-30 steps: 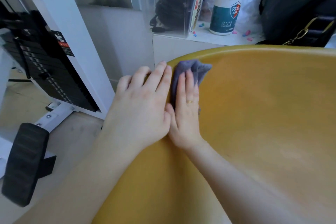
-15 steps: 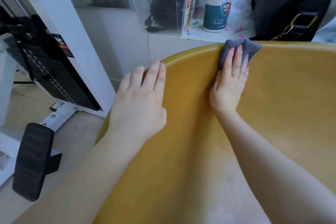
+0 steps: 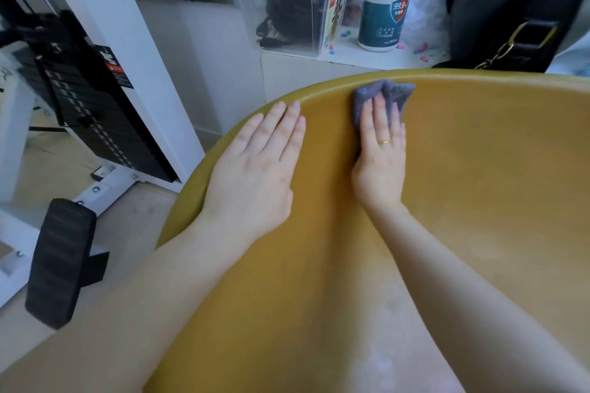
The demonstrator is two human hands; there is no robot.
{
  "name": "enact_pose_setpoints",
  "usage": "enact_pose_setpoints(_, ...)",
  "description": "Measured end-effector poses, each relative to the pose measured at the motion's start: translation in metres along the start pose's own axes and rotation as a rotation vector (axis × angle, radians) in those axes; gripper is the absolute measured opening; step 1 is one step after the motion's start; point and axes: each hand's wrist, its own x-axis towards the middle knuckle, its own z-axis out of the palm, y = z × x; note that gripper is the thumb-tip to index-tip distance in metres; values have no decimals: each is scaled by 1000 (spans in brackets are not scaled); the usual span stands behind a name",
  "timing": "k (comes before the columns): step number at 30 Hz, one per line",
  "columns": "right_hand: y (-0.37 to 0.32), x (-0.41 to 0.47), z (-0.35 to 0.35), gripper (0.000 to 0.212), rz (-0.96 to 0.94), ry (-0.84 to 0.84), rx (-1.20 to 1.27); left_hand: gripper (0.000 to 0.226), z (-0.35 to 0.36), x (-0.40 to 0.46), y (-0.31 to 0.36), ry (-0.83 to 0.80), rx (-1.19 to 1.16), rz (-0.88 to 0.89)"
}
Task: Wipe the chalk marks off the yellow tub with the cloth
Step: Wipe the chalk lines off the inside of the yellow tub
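Mid-wipe: right hand (image 3: 380,153), fingers flat and together, presses the crumpled grey-purple cloth (image 3: 383,96) under its fingertips near the big yellow plastic tub (image 3: 495,169)'s rim. Left hand (image 3: 255,175) lies flat, bracing. Next I'd drag toward the pale smudges.

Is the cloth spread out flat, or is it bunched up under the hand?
Bunched. The cloth shows raised folds beyond the right hand, which presses it with straight fingers against the yellow tub.

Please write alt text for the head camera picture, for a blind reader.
The right hand presses a grey cloth flat against a big yellow tub, just below its rim; the left hand lies flat beside it. A pale chalky patch shows lower down.
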Motion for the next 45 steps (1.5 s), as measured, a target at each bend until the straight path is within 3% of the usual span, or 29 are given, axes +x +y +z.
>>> enact_pose_setpoints(5, 49, 14, -19, 69, 211, 110, -216, 67, 3, 0, 0, 48, -47, 25)
enact_pose_setpoints(8, 28, 6, -9, 71, 288, 159, -75, 66, 4, 1, -1, 78, -63, 32)
enact_pose_setpoints(12, -28, -75, 6, 66, 59, -192, 281, 69, 4, 2, -2, 62, -41, 40)
enact_pose_setpoints(16, -50, -156, -22, 68, -38, -477, 426, 69, 3, -1, 1, 25, -25, 67)
enact_pose_setpoints(19, -52, -189, -39, 71, -167, -565, 390, 70, 6, -7, 4, -26, -18, 121)
enact_pose_setpoints(23, -30, -180, -36, 59, -340, -554, 300, 72, 12, -14, 5, -85, -47, 160)
enact_pose_setpoints(25, -9, -153, -27, 56, -289, -503, 224, 71, 17, -14, 4, -83, -61, 183)
enact_pose_setpoints(29, 23, -116, -14, 72, -132, -421, 85, 65, 13, -14, 3, -145, -39, 220)
enact_pose_setpoints(34, -4, -119, -19, 82, 144, -494, 288, 61, 10, -14, 0, -194, 26, 322)
enact_pose_setpoints(37, -42, -142, -32, 76, 97, -550, 426, 43, 6, -32, -1, -166, 53, 315)
enact_pose_setpoints(38, -55, -154, -38, 74, 42, -556, 465, 45, 2, -39, -1, -157, 66, 324)
enact_pose_setpoints(40, -76, -180, -52, 71, -35, -582, 518, 54, -8, -52, 1, -295, 110, 296)
enact_pose_setpoints(43, -87, -203, -65, 71, -95, -615, 544, 95, -19, -62, 2, -628, 206, 283)
enact_pose_setpoints(45, -74, -201, -59, 71, -190, -625, 510, 115, -19, -62, 6, -689, 228, 276)
